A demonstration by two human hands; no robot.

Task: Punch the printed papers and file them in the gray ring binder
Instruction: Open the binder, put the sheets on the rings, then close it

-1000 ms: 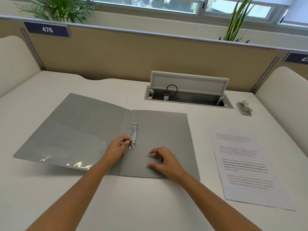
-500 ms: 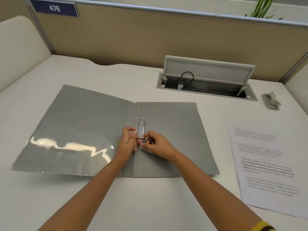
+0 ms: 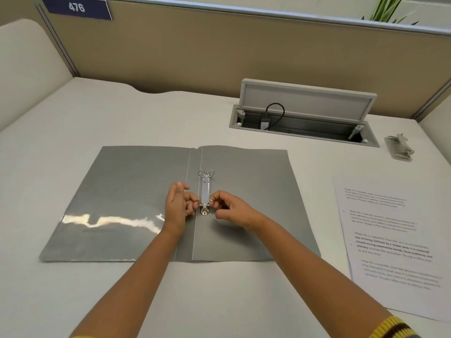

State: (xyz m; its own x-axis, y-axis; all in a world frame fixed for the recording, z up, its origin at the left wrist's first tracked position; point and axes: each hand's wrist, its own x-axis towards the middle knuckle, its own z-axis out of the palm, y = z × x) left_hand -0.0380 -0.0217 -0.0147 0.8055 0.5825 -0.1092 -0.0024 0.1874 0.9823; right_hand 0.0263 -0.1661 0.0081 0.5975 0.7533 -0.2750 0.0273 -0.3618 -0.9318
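— Where's the gray ring binder (image 3: 244,203)?
— Lying open flat on the tabletop (image 3: 122,113), printed papers (image 3: 390,240) to its right.
— And the hands?
— Left hand (image 3: 177,207) and right hand (image 3: 231,209) each pinch one half of the near ring (image 3: 204,203), which is split apart.

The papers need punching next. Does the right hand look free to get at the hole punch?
Probably not yet: the right hand pinches a ring half; the hole punch lies far right, with nothing between.
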